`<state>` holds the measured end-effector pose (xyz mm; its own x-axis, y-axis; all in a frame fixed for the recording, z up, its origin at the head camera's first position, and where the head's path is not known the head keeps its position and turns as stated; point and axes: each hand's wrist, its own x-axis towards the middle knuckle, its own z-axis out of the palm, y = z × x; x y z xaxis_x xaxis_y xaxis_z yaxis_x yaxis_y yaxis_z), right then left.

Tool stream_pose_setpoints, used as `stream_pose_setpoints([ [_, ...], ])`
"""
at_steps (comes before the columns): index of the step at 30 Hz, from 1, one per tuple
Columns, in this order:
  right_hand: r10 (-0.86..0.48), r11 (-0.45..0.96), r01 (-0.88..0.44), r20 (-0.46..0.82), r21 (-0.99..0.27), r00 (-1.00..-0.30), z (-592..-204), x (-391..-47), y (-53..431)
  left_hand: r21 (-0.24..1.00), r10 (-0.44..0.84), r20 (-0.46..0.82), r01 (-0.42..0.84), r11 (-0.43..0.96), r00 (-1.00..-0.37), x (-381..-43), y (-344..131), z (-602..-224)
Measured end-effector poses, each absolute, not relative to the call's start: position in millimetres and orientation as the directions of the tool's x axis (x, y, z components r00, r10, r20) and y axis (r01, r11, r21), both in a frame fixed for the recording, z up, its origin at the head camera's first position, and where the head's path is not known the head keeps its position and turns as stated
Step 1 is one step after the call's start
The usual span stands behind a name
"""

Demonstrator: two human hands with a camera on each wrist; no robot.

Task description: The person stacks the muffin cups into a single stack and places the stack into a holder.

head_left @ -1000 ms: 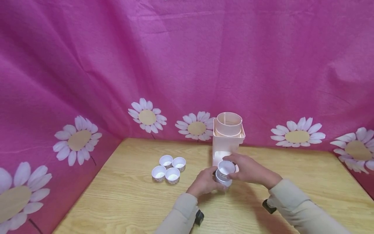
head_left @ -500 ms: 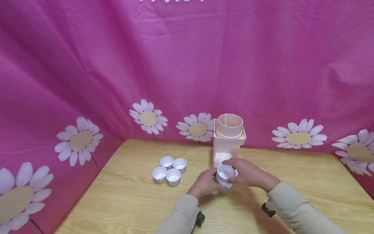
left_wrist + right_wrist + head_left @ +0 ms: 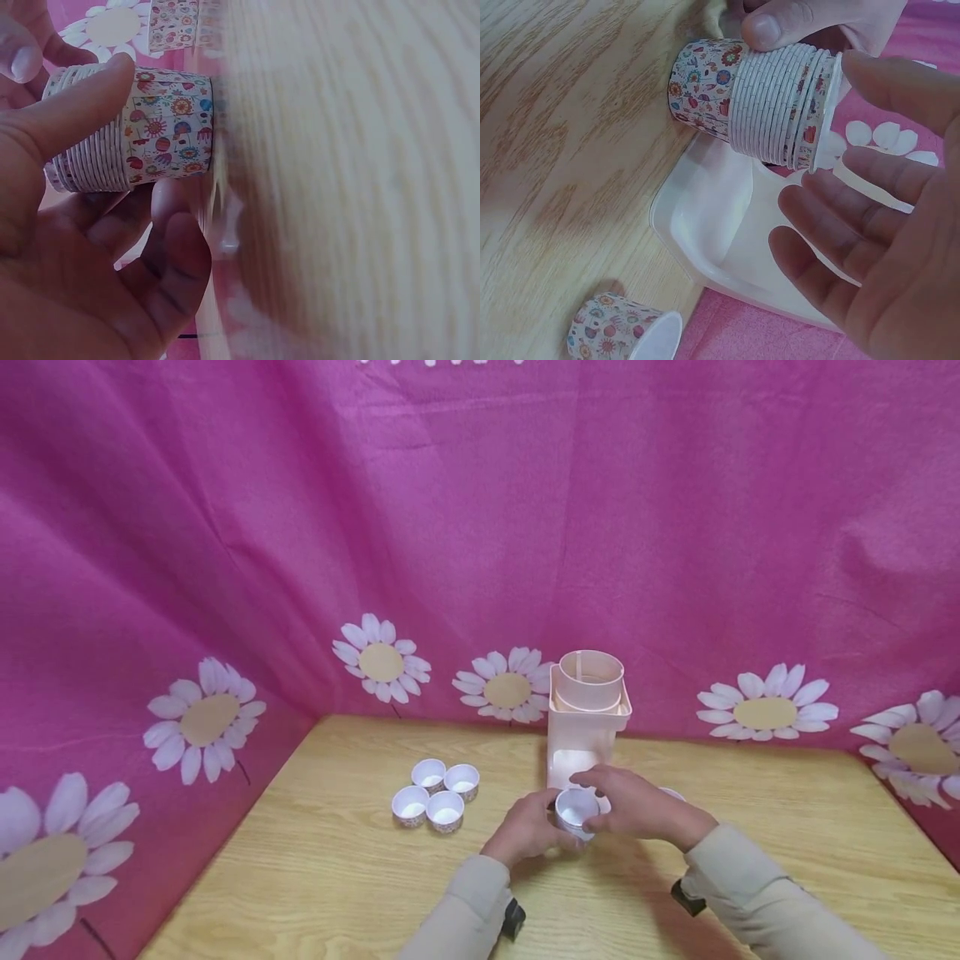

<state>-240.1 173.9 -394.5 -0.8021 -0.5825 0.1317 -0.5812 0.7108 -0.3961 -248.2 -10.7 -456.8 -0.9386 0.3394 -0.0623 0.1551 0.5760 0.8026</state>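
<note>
A stack of floral-patterned paper cups, rims packed closely, stands on the table between my hands. My left hand grips the stack from the left, its thumb laid along the rims in the left wrist view. The white-lined top cup sits almost fully down in the stack, a few upper rims spaced slightly wider in the right wrist view. My right hand holds this top cup at its rim between thumb and forefinger. Its other fingers are loosely bent, away from the stack.
Right behind the stack stands a pale pink plastic holder with a round cylinder on top. Several separate cups are grouped on the left of the wooden table. Another cup stands beyond my right hand. A pink flowered cloth hangs behind.
The top cup has gone down into the stack, with my right hand at its rim throughout. My left hand has stayed around the stack. The separate cups stand as before.
</note>
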Motion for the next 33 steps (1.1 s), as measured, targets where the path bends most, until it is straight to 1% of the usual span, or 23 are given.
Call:
stream_pose_setpoints([
  [9,-0.566,0.706,-0.568,0.145,-0.422,-0.811,-392,-241,180,0.807,0.333,-0.061,0.15,0.571,-0.941,-251,-10,-460],
  [13,-0.549,0.707,-0.549,0.144,-0.446,-0.823,-392,-240,188,0.808,0.335,-0.065,0.148,0.57,-0.94,-249,-10,-461],
  [23,-0.529,0.708,-0.54,0.164,-0.456,-0.832,-396,-246,209,0.798,0.321,-0.071,0.139,0.586,-0.944,-253,-11,-455],
  [27,-0.507,0.723,-0.521,0.165,-0.453,-0.846,-400,-248,216,0.804,0.327,-0.066,0.144,0.577,-0.943,-252,-11,-455],
  [33,-0.488,0.751,-0.505,0.156,-0.425,-0.859,-408,-250,233,0.82,0.323,-0.088,0.116,0.561,-0.942,-248,-11,-456],
])
